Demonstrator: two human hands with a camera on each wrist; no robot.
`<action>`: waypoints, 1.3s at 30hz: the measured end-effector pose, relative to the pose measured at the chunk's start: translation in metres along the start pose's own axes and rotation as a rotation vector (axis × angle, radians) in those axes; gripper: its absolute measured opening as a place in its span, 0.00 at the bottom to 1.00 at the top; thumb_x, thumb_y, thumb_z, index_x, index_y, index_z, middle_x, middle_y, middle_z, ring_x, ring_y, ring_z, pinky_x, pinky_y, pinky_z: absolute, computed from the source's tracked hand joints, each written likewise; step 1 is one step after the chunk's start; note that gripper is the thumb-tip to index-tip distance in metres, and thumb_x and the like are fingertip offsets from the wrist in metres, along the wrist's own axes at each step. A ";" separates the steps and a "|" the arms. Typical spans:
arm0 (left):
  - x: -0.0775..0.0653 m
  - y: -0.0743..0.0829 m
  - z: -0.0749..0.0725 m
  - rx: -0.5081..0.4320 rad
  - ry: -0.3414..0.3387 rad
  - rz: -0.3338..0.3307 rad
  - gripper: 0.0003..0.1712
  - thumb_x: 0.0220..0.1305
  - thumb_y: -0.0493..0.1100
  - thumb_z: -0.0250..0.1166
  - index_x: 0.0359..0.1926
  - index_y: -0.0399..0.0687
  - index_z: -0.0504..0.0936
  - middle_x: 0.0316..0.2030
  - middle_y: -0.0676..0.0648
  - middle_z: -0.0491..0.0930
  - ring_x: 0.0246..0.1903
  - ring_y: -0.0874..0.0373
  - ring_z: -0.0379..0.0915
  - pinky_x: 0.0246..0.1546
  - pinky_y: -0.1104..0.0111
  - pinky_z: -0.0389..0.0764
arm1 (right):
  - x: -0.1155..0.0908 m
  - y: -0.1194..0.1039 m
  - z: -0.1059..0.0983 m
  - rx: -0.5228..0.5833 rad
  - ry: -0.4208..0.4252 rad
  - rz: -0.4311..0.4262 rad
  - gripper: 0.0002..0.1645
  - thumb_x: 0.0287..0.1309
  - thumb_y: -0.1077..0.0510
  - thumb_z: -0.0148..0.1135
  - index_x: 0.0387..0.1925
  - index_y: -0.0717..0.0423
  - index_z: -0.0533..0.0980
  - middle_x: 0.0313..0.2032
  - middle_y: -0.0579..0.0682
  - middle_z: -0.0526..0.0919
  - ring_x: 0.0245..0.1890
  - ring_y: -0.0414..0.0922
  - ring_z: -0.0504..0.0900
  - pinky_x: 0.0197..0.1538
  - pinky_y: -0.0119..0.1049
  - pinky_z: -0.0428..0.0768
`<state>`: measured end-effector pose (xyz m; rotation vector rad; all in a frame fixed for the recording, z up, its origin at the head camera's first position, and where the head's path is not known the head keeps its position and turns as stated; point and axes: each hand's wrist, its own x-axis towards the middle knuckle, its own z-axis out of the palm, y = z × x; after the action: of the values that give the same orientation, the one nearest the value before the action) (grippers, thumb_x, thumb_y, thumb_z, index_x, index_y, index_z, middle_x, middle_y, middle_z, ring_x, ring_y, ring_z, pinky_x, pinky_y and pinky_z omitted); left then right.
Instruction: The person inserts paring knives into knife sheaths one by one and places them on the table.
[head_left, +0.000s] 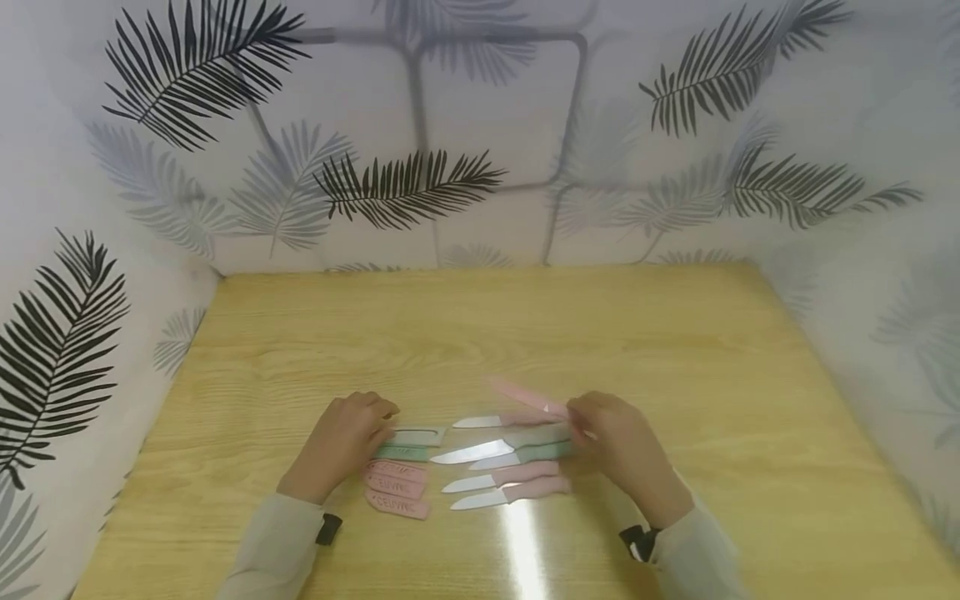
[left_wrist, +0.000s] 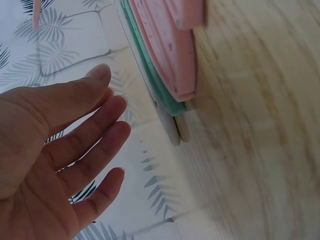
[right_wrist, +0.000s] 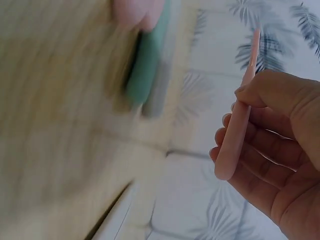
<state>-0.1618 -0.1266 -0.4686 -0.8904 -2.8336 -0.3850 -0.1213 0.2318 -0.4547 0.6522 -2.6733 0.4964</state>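
Observation:
My right hand (head_left: 611, 429) holds a pink knife (right_wrist: 235, 135) by its handle, thumb on one side and fingers on the other. Its blade part is pink too, pointing left and away, with a small white patch near the handle. Below it lie a grey-handled knife (head_left: 536, 437), a green-handled knife (head_left: 543, 452) and several pink-handled knives (head_left: 536, 487), blades leftward. My left hand (left_wrist: 60, 145) hovers with loosely bent fingers, nothing between them. Beside it are a grey blade cover (head_left: 420, 437), a green blade cover (head_left: 403, 453) and several pink blade covers (head_left: 397, 502).
The wooden table (head_left: 480, 325) reaches back to a wall (head_left: 480, 108) with a leaf print. Light reflects off the tabletop in front of the knives. A dark band (head_left: 328, 529) sits at my left wrist, another (head_left: 637, 542) at my right.

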 end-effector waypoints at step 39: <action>-0.001 -0.001 0.006 -0.003 -0.069 -0.013 0.11 0.54 0.41 0.71 0.38 0.42 0.84 0.27 0.51 0.79 0.26 0.59 0.71 0.30 0.64 0.76 | -0.105 0.071 -0.049 -0.057 -0.278 0.588 0.09 0.50 0.65 0.61 0.31 0.70 0.80 0.18 0.49 0.75 0.18 0.44 0.69 0.21 0.38 0.71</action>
<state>-0.1619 -0.1263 -0.4751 -0.9031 -2.9038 -0.3670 -0.0569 0.3498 -0.4714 -0.1115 -3.1197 0.4984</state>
